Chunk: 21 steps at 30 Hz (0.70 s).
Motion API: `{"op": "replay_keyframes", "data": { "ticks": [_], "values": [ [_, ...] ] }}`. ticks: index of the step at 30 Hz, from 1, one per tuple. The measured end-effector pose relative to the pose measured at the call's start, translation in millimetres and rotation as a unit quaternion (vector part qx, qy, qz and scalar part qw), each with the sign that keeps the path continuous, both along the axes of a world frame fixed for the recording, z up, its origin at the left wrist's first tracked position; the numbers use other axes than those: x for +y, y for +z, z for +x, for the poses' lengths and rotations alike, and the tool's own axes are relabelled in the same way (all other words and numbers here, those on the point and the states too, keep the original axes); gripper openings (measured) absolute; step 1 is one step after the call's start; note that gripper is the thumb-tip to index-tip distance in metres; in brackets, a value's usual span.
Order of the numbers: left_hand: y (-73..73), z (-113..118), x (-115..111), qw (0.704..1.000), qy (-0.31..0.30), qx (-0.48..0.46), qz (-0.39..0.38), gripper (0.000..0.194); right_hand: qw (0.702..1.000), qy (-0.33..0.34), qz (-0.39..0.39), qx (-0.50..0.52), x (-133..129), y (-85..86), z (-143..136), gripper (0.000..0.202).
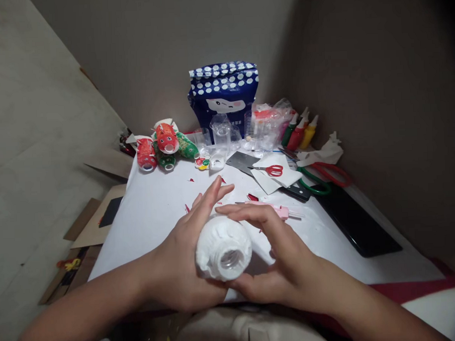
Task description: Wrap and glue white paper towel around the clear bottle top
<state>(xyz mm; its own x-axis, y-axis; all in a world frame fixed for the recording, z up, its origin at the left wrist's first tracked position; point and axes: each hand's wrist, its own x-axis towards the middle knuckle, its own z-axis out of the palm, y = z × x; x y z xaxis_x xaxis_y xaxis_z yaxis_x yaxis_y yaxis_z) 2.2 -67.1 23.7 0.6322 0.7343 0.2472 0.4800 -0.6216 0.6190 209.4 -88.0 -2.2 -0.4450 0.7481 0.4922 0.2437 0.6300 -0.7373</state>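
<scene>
A bottle wrapped in crinkled white material (207,241) is held near the table's front edge, its round open mouth turned toward me. Against its left side lies my left hand (183,256), the fingers stretched forward along it. My right hand (277,253) curves round the other side, with fingertips at the top and the thumb at the lower edge. The palm stands a little off the bottle. Just beyond the right hand, a pink tool with a clear stick (284,212), which looks like a glue gun, rests on the table, partly hidden.
Red and green fish-shaped bottles (166,138) stand at the back left. Behind are a blue bag (224,91), clear plastic cups (221,133) and paint bottles (308,133). Red scissors (274,170) lie on white paper; larger scissors (319,182) and a black tablet-like slab (356,220) lie right.
</scene>
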Motion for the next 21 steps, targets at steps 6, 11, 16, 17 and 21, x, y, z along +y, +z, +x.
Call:
{"op": "replay_keyframes", "data": {
  "ticks": [6,11,16,17,21],
  "values": [
    [10.3,-1,6,0.994,0.041,-0.011,0.1,0.078,0.998,-0.056,0.042,-0.005,6,-3.4,9,0.056],
    [13.0,-5,17,0.978,0.118,-0.049,0.164,0.059,0.949,-0.241,-0.076,-0.186,12,-7.1,36,0.038],
    [2.1,-6,26,0.959,0.174,-0.032,0.221,0.063,0.848,-0.257,-0.174,-0.429,13,-25.7,41,0.044],
    [0.4,-6,27,0.958,0.175,-0.022,0.228,0.062,0.848,-0.26,-0.18,-0.424,14,-28.2,40,0.043],
    [-1.2,-7,26,0.941,0.186,0.001,0.282,0.064,0.861,-0.271,-0.207,-0.378,20,-32.6,39,0.028]
  ]
}}
